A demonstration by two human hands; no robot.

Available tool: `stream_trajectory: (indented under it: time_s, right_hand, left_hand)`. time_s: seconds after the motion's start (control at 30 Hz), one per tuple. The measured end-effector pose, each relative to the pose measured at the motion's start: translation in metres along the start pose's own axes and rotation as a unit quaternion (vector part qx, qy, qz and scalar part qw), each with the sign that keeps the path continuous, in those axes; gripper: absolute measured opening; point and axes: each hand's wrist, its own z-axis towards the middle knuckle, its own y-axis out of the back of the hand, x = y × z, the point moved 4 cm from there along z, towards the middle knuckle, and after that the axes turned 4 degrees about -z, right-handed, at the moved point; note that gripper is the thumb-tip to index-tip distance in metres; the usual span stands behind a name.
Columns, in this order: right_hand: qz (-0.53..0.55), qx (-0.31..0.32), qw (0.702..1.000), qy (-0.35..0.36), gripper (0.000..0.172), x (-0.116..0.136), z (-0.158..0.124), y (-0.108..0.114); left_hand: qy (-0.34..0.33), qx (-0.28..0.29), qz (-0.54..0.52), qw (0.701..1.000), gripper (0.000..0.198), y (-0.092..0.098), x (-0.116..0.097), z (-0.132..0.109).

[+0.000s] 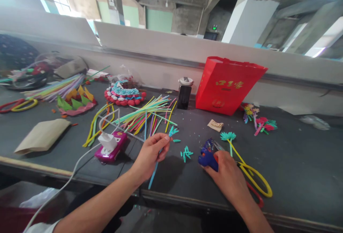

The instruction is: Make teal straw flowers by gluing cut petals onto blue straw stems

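Observation:
My left hand [154, 150] pinches a blue chenille stem [153, 177] topped by a small turquoise flower [173, 131]. One loose turquoise petal [176, 140] lies just beyond its fingertips. A little pile of turquoise petals [186, 153] rests on the table between my hands. My right hand [227, 176] is closed around a blue glue gun [207, 159], low over the table; part of the tool is hidden by the fingers. Scissors with yellow and red handles [258, 181] lie partly under that hand. Beyond them is a turquoise flower [228, 136] on a stem.
Colourful chenille stems [150, 113] are heaped mid-table. A pink power strip [112, 147] with a white plug and cable sits left, near a brown paper packet [43, 136]. Farther back stand a dark phone [184, 97], a white-lidded container [185, 80] and a red bag [227, 86].

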Motion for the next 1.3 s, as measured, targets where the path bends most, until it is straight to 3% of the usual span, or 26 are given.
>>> stream_trajectory:
  time_s: [0.2, 0.27, 0.37, 0.47, 0.6, 0.77, 0.97, 1.13, 1.3]
  right_hand:
    - [-0.052, 0.046, 0.998, 0.01, 0.015, -0.005, -0.004, -0.01]
    - [-0.061, 0.045, 0.997, 0.017, 0.021, -0.003, -0.003, -0.004]
    - [-0.063, 0.015, 0.998, 0.026, 0.034, 0.008, 0.003, 0.008]
    - [-0.009, -0.009, 0.998, 0.059, 0.027, 0.027, 0.011, 0.013]
    - [0.025, 0.035, 0.994, 0.098, 0.018, 0.051, 0.02, 0.004]
    - [-0.046, 0.097, 0.989, 0.1, 0.015, 0.063, 0.025, -0.006]
    - [-0.089, 0.087, 0.985, 0.119, 0.017, 0.072, 0.026, -0.013]
    - [0.067, 0.006, 0.993, 0.094, 0.011, 0.072, 0.028, -0.008]
    - [0.279, -0.031, 0.96, 0.003, 0.006, 0.061, 0.027, 0.017]
  left_hand:
    - [-0.009, -0.001, -0.004, 1.0, 0.027, 0.001, -0.002, 0.0]
    - [-0.01, -0.002, 0.0, 1.0, 0.027, 0.002, -0.001, 0.0]
    - [-0.011, -0.003, 0.004, 1.0, 0.026, 0.002, 0.001, 0.0]
    - [-0.01, -0.003, 0.006, 1.0, 0.025, 0.001, 0.002, 0.0]
    - [-0.005, 0.001, 0.003, 1.0, 0.025, -0.002, 0.004, 0.0]
    - [-0.005, 0.004, -0.007, 1.0, 0.022, -0.004, 0.005, 0.001]
    - [0.003, 0.011, -0.013, 1.0, 0.023, -0.007, 0.007, 0.0]
    - [0.014, 0.01, -0.009, 1.0, 0.024, -0.008, 0.01, 0.0]
    - [0.027, 0.025, 0.003, 0.999, 0.024, -0.009, 0.014, 0.0]
